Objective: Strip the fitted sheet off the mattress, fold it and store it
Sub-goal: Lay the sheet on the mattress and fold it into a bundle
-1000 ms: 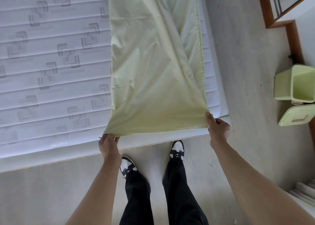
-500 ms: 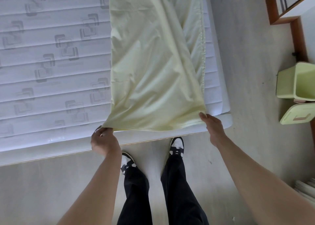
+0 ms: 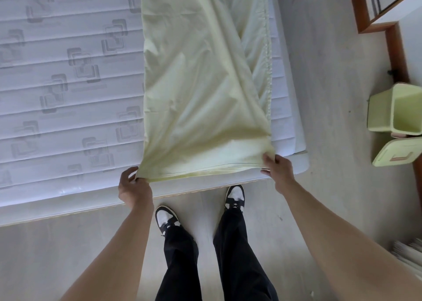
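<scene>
A pale yellow-green fitted sheet (image 3: 196,77) lies folded into a long strip on the right part of the bare white quilted mattress (image 3: 68,84). Its near end reaches the mattress's front edge. My left hand (image 3: 133,186) pinches the strip's near left corner. My right hand (image 3: 277,167) grips the near right corner, where the elastic hem bunches. Both corners are held just above the mattress edge, and the sheet's far end runs out of view at the top.
I stand on a light floor at the mattress's front edge, feet in black-and-white shoes (image 3: 234,197). A pale green bin (image 3: 395,109) and its lid (image 3: 397,156) sit at the right by a wooden-framed wall edge (image 3: 396,49). Stacked papers (image 3: 408,250) lie lower right.
Both hands have shifted slightly forward onto the mattress edge, still holding the sheet's near corners; the near edge has slackened and wrinkled a little.
</scene>
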